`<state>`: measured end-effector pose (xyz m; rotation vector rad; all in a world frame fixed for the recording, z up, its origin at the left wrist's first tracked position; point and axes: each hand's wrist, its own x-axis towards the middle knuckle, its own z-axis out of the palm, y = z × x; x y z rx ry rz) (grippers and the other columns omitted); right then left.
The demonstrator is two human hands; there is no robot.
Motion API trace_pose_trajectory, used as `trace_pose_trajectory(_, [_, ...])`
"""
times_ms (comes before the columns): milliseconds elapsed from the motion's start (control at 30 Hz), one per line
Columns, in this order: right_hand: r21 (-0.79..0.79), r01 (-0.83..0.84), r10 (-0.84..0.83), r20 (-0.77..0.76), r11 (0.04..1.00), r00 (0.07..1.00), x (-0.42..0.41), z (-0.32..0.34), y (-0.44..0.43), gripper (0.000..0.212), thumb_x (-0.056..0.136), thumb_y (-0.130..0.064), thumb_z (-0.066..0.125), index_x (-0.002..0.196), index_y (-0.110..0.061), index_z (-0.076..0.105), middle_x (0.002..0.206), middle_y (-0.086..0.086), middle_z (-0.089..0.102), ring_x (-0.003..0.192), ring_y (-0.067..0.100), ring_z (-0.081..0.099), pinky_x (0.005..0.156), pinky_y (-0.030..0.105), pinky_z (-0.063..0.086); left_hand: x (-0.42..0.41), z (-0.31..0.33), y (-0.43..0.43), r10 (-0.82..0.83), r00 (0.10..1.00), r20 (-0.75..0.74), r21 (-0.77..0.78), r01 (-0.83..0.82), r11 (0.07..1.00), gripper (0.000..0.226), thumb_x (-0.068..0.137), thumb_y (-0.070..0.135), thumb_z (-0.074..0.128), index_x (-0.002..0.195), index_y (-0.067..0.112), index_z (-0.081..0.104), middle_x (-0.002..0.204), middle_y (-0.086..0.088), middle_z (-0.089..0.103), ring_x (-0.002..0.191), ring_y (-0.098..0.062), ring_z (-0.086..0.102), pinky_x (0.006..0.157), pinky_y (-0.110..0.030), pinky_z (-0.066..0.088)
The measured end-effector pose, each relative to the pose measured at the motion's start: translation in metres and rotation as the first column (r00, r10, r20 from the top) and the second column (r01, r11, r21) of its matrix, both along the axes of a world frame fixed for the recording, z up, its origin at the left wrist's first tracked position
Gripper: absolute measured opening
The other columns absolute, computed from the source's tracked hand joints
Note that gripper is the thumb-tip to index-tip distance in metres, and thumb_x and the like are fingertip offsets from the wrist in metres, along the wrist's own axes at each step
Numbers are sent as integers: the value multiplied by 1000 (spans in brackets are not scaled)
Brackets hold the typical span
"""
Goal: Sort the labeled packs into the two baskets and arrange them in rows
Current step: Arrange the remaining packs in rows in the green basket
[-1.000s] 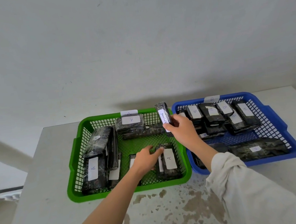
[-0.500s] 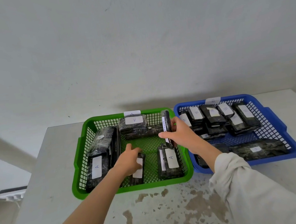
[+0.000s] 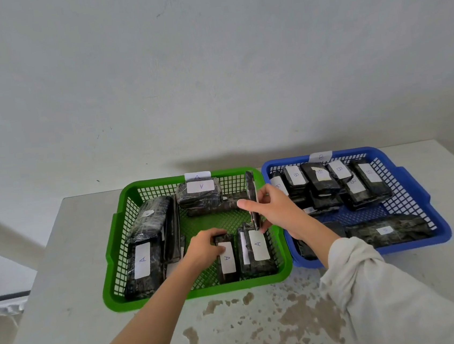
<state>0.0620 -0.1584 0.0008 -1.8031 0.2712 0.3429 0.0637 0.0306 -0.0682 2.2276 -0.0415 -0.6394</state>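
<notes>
Pack [image 3: 251, 197] looks light and slippery; right hand [image 3: 277, 208] fingers [image 3: 247, 204] pinch its long sides, standing it up; left hand [image 3: 203, 248] fingers curl round another pack [image 3: 227, 260] in the green basket [image 3: 194, 294].

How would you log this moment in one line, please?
left hand: grips A pack in green basket | right hand: holds edge-on pack above it

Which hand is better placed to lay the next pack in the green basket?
Right. The right hand holds an upright pack over the green basket; the left hand grips the narrow A pack.
</notes>
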Motion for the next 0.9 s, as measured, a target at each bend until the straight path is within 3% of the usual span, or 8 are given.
trace_pose_trajectory(167, [-78,-13,12,-19,997,1000,-1,1,1,62,69,-44,79,112,-21,39,91,5,47,62,15,59,51,31,56,5,-7,2,-136,991,-11,175,136,975,59,86,16,67,139,29,45,149,-13,31,122,-29,47,94,-31,45])
trace_pose_trajectory(267, [-76,-54,56,37,996,998,0,0,7,88,70,-38,80,134,-44,20,97,5,48,51,16,63,47,28,54,1,-8,4,-226,974,16,318,210,925,66,85,26,69,143,29,38,139,-12,33,116,-30,49,97,-37,44])
trace_pose_trajectory(333, [-95,-121,127,52,988,991,1,-2,15,87,71,-38,79,133,-53,19,98,-1,46,47,14,64,45,27,53,-4,-3,9,-195,971,135,336,140,931,60,86,26,68,141,26,43,129,-6,38,101,-24,55,89,-37,50])
trace_pose_trajectory(433, [-182,-210,223,55,961,973,5,-7,34,69,73,-41,77,125,-46,32,103,-2,49,49,13,65,44,25,53,-9,15,33,-91,903,420,279,-33,960,41,89,25,62,129,18,54,117,1,49,86,-13,56,75,-27,52])
trace_pose_trajectory(500, [-247,-251,275,63,936,959,7,-12,49,60,75,-42,75,120,-41,35,105,-1,51,42,9,62,42,21,50,-8,28,56,-32,807,590,260,-152,954,32,91,25,58,121,16,59,113,1,54,91,-12,54,73,-22,46])
trace_pose_trajectory(600, [-307,-313,346,58,899,936,7,-20,72,55,77,-40,74,117,-37,36,90,3,59,43,16,62,44,29,54,-10,36,96,44,685,727,307,-381,872,33,89,21,57,122,16,57,124,-5,53,115,-26,46,89,-41,40])
trace_pose_trajectory(733, [-633,-370,493,21,680,870,6,-35,91,54,79,-39,71,117,-24,36,86,8,55,69,29,59,51,33,44,-14,28,132,266,789,554,374,-521,767,49,92,21,43,140,16,33,145,-7,35,131,-27,29,102,-48,31])
trace_pose_trajectory(900, [-760,-398,493,-118,514,862,1,-47,96,57,81,-36,70,123,-17,36,113,13,52,96,32,56,73,37,46,-22,11,135,407,797,447,161,-519,839,48,99,18,31,146,18,20,121,-17,55,95,-34,57,79,-50,52])
